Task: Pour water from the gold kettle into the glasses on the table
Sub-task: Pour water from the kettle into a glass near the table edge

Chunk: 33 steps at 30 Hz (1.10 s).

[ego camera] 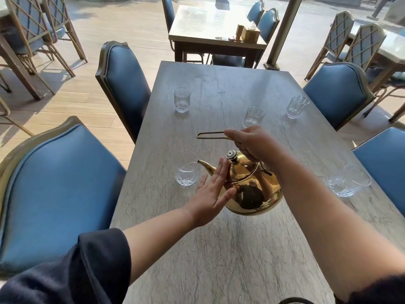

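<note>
The gold kettle (252, 194) hangs tilted above the grey table (219, 249), spout leftward at the rim of the near-left glass (186, 168), which holds some water. My right hand (252, 143) grips the kettle's thin handle from above. My left hand (213, 191) lies flat, fingers apart, against the kettle's lid and side. Other glasses stand at the far left (182, 102), middle right (253, 116), far right (296, 106) and near right (348, 183).
Blue padded chairs line both sides: two on the left (54, 183) (125, 84), two on the right (335, 93) (385, 167). Another table (208, 25) with tissue boxes stands beyond, beside a post (282, 29).
</note>
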### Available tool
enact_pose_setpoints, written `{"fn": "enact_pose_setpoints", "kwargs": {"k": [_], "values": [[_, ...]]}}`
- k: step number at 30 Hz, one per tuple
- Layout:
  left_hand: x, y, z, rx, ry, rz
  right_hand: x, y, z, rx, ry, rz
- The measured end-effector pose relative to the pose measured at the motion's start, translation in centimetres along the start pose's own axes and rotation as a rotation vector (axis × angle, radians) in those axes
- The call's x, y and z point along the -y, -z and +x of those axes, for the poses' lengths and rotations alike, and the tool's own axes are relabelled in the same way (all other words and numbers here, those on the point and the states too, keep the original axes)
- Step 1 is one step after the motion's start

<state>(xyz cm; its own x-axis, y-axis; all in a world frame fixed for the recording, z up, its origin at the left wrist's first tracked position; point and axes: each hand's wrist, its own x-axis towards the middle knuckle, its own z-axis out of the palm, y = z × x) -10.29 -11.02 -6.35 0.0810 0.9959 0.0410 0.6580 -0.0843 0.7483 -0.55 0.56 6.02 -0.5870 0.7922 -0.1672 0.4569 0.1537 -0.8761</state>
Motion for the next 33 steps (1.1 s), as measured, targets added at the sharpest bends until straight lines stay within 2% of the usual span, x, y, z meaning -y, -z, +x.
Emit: {"fn": "enact_pose_setpoints", "kwargs": {"k": [33], "values": [[-0.21,-0.10,-0.33,-0.028,-0.033,-0.020,0.74,-0.23,-0.29,-0.006,0.027,-0.055]]}}
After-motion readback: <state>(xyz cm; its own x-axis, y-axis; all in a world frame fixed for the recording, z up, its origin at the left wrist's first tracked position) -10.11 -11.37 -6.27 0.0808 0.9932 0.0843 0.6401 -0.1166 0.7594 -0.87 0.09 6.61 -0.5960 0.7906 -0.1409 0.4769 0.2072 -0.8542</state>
